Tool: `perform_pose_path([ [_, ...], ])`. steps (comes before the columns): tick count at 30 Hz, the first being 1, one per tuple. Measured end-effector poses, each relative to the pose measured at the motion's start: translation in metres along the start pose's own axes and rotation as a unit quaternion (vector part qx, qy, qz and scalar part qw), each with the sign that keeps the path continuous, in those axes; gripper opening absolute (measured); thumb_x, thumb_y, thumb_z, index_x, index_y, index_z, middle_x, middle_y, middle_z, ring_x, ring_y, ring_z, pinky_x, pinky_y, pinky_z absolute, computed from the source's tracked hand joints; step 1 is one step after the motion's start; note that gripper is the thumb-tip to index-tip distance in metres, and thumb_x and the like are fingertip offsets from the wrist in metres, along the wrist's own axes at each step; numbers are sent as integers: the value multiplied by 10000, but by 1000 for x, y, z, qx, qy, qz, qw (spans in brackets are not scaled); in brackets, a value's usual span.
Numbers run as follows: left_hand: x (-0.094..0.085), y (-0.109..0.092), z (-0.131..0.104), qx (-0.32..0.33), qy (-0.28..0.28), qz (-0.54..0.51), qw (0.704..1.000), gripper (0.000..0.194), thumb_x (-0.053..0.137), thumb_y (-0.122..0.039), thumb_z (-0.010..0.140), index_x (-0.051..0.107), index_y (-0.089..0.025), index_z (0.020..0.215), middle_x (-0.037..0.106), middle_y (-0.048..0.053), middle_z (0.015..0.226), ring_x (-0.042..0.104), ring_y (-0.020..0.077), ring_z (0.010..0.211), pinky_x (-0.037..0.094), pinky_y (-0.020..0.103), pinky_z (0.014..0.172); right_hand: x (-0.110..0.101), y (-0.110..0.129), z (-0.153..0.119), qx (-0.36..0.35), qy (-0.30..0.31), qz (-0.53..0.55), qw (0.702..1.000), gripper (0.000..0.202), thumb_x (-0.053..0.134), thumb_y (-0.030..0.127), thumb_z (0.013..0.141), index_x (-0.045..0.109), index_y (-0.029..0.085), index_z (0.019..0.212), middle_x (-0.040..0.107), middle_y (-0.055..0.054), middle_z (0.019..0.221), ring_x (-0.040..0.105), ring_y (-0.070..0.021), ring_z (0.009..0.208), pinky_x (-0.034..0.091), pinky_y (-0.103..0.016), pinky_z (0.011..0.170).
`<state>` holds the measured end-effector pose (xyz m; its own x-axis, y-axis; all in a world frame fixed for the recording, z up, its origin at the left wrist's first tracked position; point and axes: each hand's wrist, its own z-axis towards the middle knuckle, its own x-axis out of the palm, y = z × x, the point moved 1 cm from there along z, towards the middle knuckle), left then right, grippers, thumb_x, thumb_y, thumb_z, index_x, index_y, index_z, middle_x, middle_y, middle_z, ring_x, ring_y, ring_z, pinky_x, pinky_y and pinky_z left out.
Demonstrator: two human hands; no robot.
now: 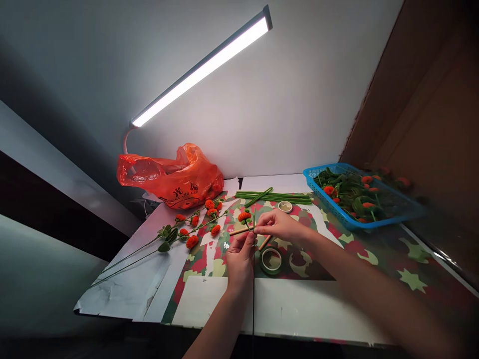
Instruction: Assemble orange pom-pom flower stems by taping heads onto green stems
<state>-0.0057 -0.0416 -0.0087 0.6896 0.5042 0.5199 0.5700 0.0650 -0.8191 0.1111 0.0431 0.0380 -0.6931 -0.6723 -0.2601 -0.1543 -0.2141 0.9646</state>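
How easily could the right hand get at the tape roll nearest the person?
Probably yes: the tape roll lies near the right hand with nothing seen covering it, though that hand is busy at the thin stem.

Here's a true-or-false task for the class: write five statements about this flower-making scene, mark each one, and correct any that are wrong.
1. The fingertips of the left hand and right hand meet near an orange flower. True.

2. The blue basket is to the left of both hands. False: the blue basket is to their right.

3. The red plastic bag has printing on it. True.

4. The lamp is switched off. False: the lamp is lit.

5. The green tape roll is inside the blue basket. False: the green tape roll lies between the two forearms, outside the basket.
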Motion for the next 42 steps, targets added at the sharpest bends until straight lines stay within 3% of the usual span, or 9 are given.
perform_pose_path([
  [6,-5,-1,0,26,-13,-10,1000,352,843,-286,491,706,-169,794,667,3,754,594,66,636,478,151,581,1,-2,1,-10,-7,-16,1000,390,659,509,680,679,119,690,586,-35,672,485,-130,632,381,-241,560],
  [12,-9,-3,-2,80,9,101,992,285,780,-325,604,713,-164,830,674,24,760,586,95,612,492,188,530,0,-4,1,-7,-3,-15,1000,391,658,502,693,685,112,715,582,-41,692,486,-133,644,377,-241,560],
  [17,-4,-16,0,126,52,182,974,279,769,-328,607,723,-152,818,657,18,695,543,86,547,473,193,489,-1,-1,0,-20,-6,-22,1000,359,656,477,703,675,119,687,542,-18,661,458,-126,637,350,-233,559],
  [24,-3,-24,6,68,74,201,975,295,795,-317,563,706,-131,774,624,7,627,531,82,539,461,187,498,-2,6,-3,-33,-11,-36,999,304,633,416,735,649,123,655,504,-13,671,438,-137,681,337,-233,581],
  [28,-6,-23,10,-11,97,167,981,311,810,-321,543,685,-132,756,607,3,649,539,72,546,449,169,490,0,10,-4,-49,-15,-29,998,247,620,359,742,627,130,649,482,-1,671,418,-128,674,328,-229,579],
  [33,-8,-29,14,-107,143,178,968,315,821,-339,519,677,-108,677,537,-14,555,462,38,453,399,144,423,3,8,-2,-58,-27,-16,998,179,634,265,700,576,133,595,480,23,617,417,-109,616,333,-224,568],
  [38,-4,-34,8,-30,129,215,968,304,803,-340,552,690,-112,718,603,16,626,553,76,542,457,159,488,7,6,-1,-71,-44,-10,996,185,625,260,699,566,134,577,498,21,612,434,-107,609,340,-222,561],
  [42,-2,-25,-1,24,84,215,973,314,760,-384,609,677,-120,756,614,14,636,582,104,532,487,203,481,12,8,-3,-48,-76,-16,996,188,612,270,712,610,128,589,528,1,611,459,-117,608,344,-227,547],
])
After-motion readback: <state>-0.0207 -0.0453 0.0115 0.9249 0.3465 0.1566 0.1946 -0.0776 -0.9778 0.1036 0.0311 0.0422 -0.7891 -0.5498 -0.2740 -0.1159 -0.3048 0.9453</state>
